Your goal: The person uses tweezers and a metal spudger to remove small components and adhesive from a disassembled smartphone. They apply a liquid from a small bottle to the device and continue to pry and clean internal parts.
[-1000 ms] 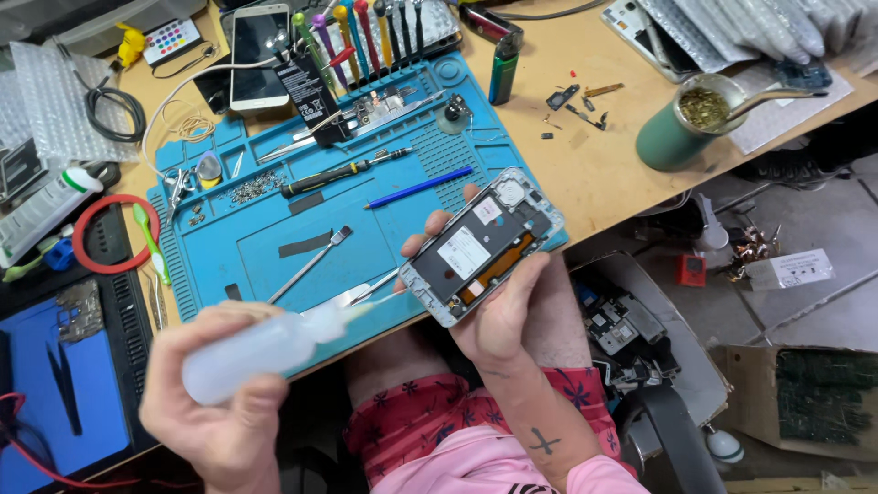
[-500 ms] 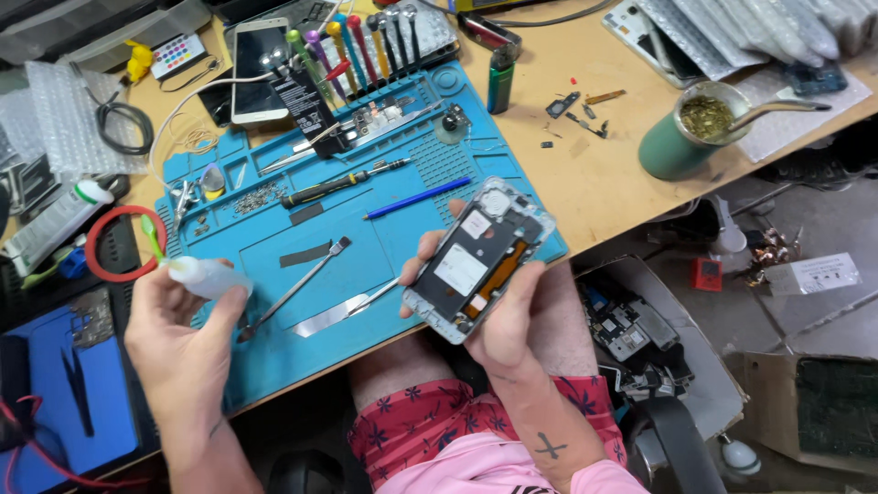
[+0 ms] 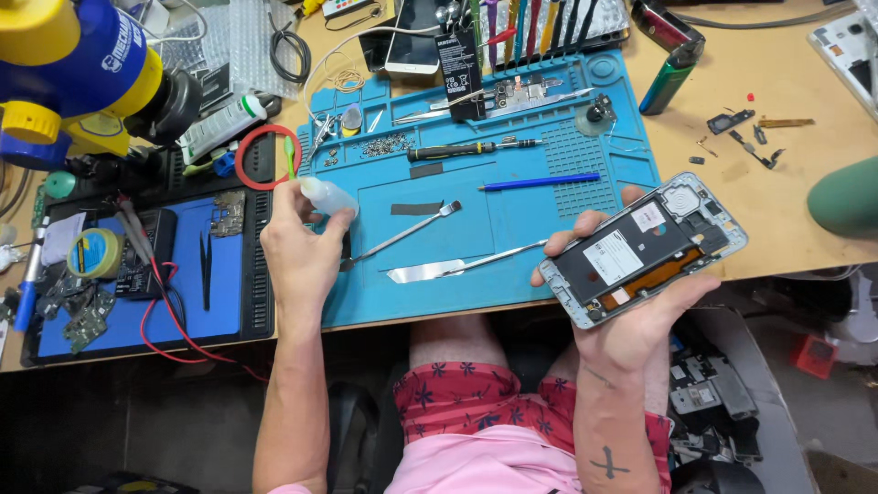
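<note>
My left hand [image 3: 302,242] grips a small clear squeeze bottle [image 3: 327,195] with a green nozzle, held over the left edge of the blue work mat [image 3: 512,256]. My right hand [image 3: 631,316] cradles an opened smartphone [image 3: 643,247], back cover off, its insides facing up, just past the mat's right front corner. On the mat between my hands lie a thin metal spatula [image 3: 402,235] and a flat metal pry blade [image 3: 457,267].
A blue pen [image 3: 540,182], a black screwdriver [image 3: 466,149] and small screws [image 3: 384,144] lie on the mat. A red ring [image 3: 265,157], a tape roll [image 3: 94,253] and tweezers [image 3: 205,270] sit left. Loose phone parts [image 3: 745,137] and a green cup [image 3: 846,197] sit right.
My left hand carried the squeeze bottle from the front of the mat up to its left edge. The phone stayed in my right hand. The view shifted left.
</note>
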